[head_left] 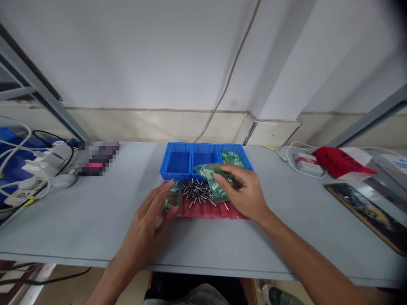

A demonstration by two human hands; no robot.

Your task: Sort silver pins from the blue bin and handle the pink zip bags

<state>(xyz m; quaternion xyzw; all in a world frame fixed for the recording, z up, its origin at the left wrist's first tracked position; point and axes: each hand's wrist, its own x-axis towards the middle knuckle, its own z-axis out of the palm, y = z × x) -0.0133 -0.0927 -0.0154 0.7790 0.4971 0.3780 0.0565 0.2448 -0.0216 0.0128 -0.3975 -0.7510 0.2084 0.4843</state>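
My right hand (pixel 246 192) pinches a green plastic packet (pixel 212 176) and holds it over a pile of small metal rivets (pixel 197 191). The rivets lie on a red sheet (pixel 206 210) on the grey table (pixel 79 220). My left hand (pixel 151 220) rests at the sheet's left end, its fingers curled on a small clear bag (pixel 171 201). Just behind stands a blue tray (pixel 178 163) with three compartments; the right one holds more green packets (pixel 232 158), the other two look bare.
A white power strip with plugs and cables (pixel 38 169) lies at the far left. At the right are a red-and-white pouch (pixel 340 161), a white cable (pixel 292 156) and a dark framed board (pixel 369 214). A wall rises right behind the table.
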